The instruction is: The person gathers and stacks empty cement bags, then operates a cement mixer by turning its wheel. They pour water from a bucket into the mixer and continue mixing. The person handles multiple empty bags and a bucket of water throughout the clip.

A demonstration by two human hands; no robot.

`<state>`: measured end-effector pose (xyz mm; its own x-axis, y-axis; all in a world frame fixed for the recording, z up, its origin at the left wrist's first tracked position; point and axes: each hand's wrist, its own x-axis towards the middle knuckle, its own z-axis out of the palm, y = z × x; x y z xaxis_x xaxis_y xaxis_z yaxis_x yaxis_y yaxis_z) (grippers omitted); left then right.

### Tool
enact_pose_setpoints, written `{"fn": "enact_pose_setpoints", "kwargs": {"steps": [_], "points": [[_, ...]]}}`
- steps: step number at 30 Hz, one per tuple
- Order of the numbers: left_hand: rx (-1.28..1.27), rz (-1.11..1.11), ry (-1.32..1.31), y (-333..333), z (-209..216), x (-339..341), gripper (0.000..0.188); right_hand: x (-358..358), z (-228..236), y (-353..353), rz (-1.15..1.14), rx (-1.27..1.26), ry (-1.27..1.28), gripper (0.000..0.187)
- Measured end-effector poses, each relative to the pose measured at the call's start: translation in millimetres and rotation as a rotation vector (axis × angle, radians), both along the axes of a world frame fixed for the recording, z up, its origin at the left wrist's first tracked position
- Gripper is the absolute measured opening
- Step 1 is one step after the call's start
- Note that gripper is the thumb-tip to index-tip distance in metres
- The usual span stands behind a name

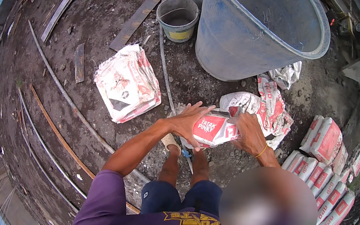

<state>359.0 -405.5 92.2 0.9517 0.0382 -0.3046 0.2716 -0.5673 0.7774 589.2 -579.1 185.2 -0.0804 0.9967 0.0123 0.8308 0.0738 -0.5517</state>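
Note:
A red and white paper sack [209, 128] is held in front of my shins, above the ground. My left hand [186, 122] clasps its left end, fingers spread over the far side and the thumb on the near side. Closed at the sack's right end, my right hand [251, 135] grips the material there; a yellow band circles that wrist. Beside the right fingers, a small dark and red patch is too unclear to name. Just beyond lie crumpled red and white sacks [274, 105]. To the left of my left hand stands a pile of flattened sacks [123, 90].
A large blue-grey tub [228, 36] stands ahead, with a small bucket [176, 30] to its left. Full sacks [319, 180] are stacked at the right. A hose [165, 63], a plank [146, 12] and long pipes [69, 103] lie on the dark, gravelly ground.

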Motion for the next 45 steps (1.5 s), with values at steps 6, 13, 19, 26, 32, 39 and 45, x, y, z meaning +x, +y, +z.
{"fn": "enact_pose_setpoints", "kwargs": {"steps": [6, 13, 19, 26, 32, 39, 45], "points": [[-0.062, 0.052, 0.133, -10.7, 40.8, 74.5, 0.119, 71.8, -21.2, -54.1, -0.138, -0.040, -0.023, 0.065], [0.771, 0.168, -0.130, -44.5, 77.8, 91.6, 0.083, 84.6, -45.2, -93.2, -0.327, -0.206, -0.132, 0.050], [0.870, 0.061, 0.017, -33.4, 48.9, 60.5, 0.083, 73.4, -52.6, -90.6, -0.270, -0.212, -0.229, 0.051], [0.882, 0.245, -0.186, 4.7, 15.2, 7.4, 0.062, 70.1, -49.6, -51.7, -0.308, -0.197, -0.262, 0.039], [0.904, 0.450, -0.193, 96.0, 15.3, -73.3, 0.040, 17.5, -19.4, 85.1, -0.193, -0.110, -0.303, 0.037], [1.161, 0.739, -0.183, 298.6, 72.8, -209.8, 0.049, -97.1, 36.3, 345.1, -0.008, 0.175, -0.429, 0.046], [1.413, 0.859, -0.166, 381.0, 157.1, -360.8, 0.071, -216.8, 81.7, 470.8, 0.143, 0.357, -0.325, 0.050]]}}
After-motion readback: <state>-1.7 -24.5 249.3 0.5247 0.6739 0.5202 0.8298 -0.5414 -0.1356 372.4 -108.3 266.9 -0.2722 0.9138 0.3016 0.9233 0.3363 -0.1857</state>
